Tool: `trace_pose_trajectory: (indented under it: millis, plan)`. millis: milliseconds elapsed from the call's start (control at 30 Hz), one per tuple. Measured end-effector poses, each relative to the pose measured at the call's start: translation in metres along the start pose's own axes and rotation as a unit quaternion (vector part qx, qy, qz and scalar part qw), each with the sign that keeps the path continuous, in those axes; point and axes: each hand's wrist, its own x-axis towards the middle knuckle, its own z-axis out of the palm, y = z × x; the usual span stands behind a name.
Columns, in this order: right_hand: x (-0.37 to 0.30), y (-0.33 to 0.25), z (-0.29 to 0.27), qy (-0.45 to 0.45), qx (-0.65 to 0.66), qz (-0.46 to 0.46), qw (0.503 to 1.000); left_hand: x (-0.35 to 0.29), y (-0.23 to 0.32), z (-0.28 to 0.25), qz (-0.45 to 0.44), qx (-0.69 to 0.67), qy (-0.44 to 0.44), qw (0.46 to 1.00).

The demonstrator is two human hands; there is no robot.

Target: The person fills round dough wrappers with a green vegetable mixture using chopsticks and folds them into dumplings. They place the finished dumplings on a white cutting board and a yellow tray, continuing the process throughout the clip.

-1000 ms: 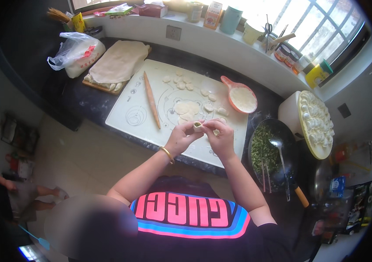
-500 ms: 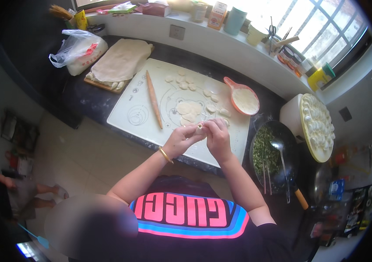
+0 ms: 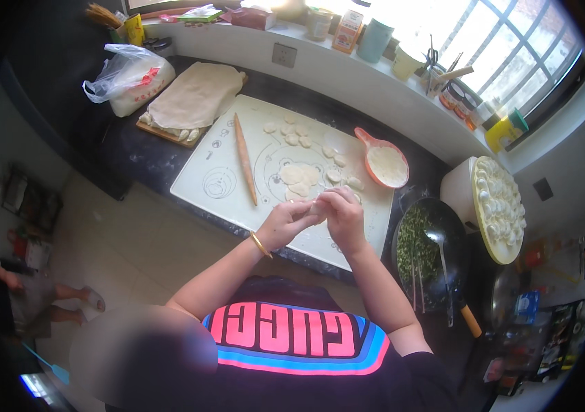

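Over the near edge of a pale dough mat [image 3: 193, 161], my left hand [image 3: 283, 224] and my right hand [image 3: 345, 220] meet, fingers closed on a small dumpling [image 3: 316, 207] that they mostly hide. Just beyond them lies an overlapping cluster of round dough wrappers [image 3: 299, 176]. Small flattened dough pieces [image 3: 298, 136] are scattered farther back. A wooden rolling pin [image 3: 245, 161] rests left of the wrappers. To the right sits a red handled bowl [image 3: 362, 136] of white flour. Chopped green filling [image 3: 413, 237] fills a dark pan, with a metal spoon [image 3: 442, 254] and chopsticks [image 3: 417, 275] in it.
A round yellow tray [image 3: 483, 211] of dumplings stands at right. A pale sheet [image 3: 193, 96] covers dumplings on a wooden board [image 3: 169, 134] at back left, beside a plastic bag [image 3: 134, 82]. Jars and a carton [image 3: 349, 29] line the windowsill. Another person's hand [image 3: 13, 280] shows at far left.
My right fingers have closed over the dumpling, covering its opening where dark filling showed before. The view has shifted slightly; both hands stay in about the same place.
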Motion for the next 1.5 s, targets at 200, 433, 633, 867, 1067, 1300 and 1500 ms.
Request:
trace_pose_trajectory:
  millis: [200, 433, 633, 867, 1067, 1300, 1500]
  plan:
    - [0.012, -0.004, -0.006, -0.089, 0.009, 0.006, 0.996, 0.002, 0.003, -0.001, -0.022, 0.025, -0.005, 0.999]
    - [0.009, 0.008, 0.001, -0.053, -0.010, -0.004, 0.999, 0.005, -0.010, 0.004, -0.034, -0.024, 0.047, 0.998]
    - [0.001, 0.007, -0.012, -0.093, 0.081, 0.174, 0.977, 0.009, -0.007, 0.001, -0.066, 0.020, -0.017, 0.997]
    - [0.002, 0.002, -0.006, -0.051, -0.063, -0.064, 0.995, 0.006, -0.014, 0.012, -0.045, 0.027, 0.012, 0.999]
    - [-0.008, 0.011, -0.007, -0.045, 0.027, 0.088, 0.995, 0.006, -0.021, 0.011, -0.041, 0.002, 0.002, 0.999]
    - [-0.011, 0.005, -0.008, -0.025, 0.047, 0.132, 0.990, 0.004, -0.012, 0.009, -0.076, -0.041, -0.006, 0.996]
    - [-0.018, 0.014, 0.002, -0.008, 0.015, 0.078, 0.997, 0.004, -0.018, 0.018, -0.059, -0.106, -0.010, 0.993]
